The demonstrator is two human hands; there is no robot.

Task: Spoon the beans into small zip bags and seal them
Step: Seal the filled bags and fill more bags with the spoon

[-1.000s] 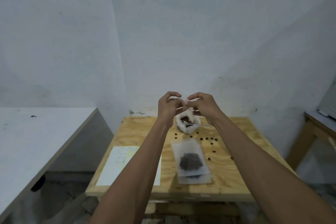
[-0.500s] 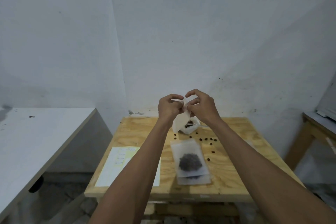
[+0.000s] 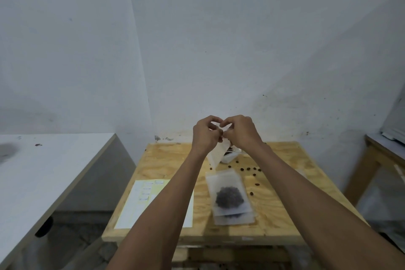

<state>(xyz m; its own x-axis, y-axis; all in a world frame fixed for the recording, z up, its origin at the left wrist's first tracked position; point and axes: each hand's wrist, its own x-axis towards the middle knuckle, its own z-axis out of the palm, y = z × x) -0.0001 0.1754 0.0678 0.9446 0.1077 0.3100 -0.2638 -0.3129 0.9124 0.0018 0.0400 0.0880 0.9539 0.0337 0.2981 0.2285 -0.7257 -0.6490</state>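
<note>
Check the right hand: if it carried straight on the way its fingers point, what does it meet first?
The right hand points toward the left hand; it would probably meet those fingertips, with the small translucent zip bag pinched between them. Depth is unclear.

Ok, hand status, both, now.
Left hand: pinching the top of the small zip bag.
Right hand: pinching the same bag's top.

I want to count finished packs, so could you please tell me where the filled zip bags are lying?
In the head view, the translucent filled zip bags lie stacked on the plywood table, right of the white paper sheet.
</note>
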